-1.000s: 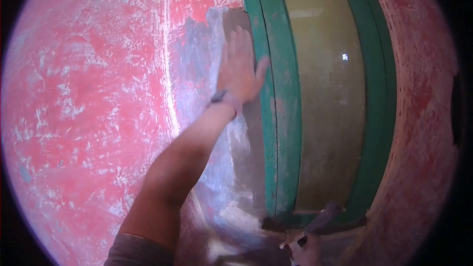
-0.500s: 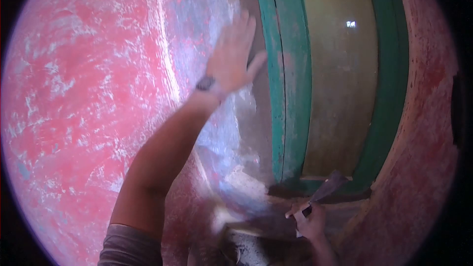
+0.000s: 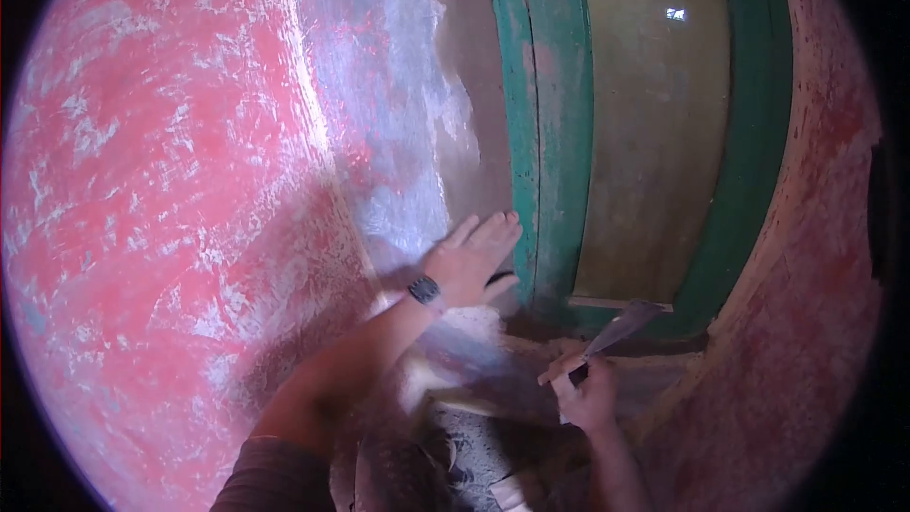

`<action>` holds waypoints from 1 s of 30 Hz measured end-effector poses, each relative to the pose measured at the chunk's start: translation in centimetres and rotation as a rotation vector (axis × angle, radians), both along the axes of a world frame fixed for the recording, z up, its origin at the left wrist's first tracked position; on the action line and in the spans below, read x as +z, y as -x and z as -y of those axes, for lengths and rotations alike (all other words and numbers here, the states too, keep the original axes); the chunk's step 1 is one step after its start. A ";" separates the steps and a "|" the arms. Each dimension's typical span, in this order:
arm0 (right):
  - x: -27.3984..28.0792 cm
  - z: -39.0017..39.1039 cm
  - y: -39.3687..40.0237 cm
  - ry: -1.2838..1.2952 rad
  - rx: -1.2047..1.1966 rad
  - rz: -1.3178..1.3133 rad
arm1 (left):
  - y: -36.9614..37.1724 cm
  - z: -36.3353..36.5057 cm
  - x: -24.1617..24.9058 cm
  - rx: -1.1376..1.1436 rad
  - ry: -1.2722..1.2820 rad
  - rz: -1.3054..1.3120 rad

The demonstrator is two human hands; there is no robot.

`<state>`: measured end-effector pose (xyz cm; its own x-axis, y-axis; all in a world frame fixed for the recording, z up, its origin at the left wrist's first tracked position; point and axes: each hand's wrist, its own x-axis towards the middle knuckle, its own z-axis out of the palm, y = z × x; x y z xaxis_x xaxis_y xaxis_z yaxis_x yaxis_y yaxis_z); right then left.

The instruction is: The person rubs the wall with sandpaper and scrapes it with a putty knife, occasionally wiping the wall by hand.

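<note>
My left hand [image 3: 471, 264], with a dark watch [image 3: 424, 289] on its wrist, is spread against the side of the wall recess [image 3: 403, 123]. Its fingertips reach the edge of the green window frame [image 3: 561, 133]. That recess side has patchy whitish-blue scraped paint and a bare grey-brown strip [image 3: 482, 104]. Lower right, my right hand [image 3: 590, 393] is closed around the handle of a putty knife [image 3: 621, 327]. The wide blade points up and right, in front of the frame's bottom rail; whether it touches cannot be made out.
A dull yellowish pane [image 3: 654, 123] fills the green frame. Red wall [image 3: 161, 209] with white scuffs covers the left, and more red wall [image 3: 815, 256] lies right. Below the window runs a ledge [image 3: 521, 370], with rough grey ground [image 3: 479, 450] underneath.
My left hand has slid down the recess side from beside the upper frame to near its lower corner. The right hand and putty knife have shifted slightly up in view.
</note>
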<state>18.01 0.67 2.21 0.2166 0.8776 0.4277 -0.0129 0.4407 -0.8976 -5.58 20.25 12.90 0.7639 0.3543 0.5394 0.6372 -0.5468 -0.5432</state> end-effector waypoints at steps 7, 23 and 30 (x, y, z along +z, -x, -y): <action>-0.1 0.4 0.1 -0.055 -0.012 0.259 | -3.0 -0.1 18.0 -0.067 -0.348 0.472; 0.1 0.1 -0.6 0.008 -0.006 0.205 | 0.1 1.1 2.9 0.058 -0.071 0.083; 1.0 0.0 0.2 0.074 0.002 0.165 | -2.4 -0.1 7.8 0.030 -0.201 0.449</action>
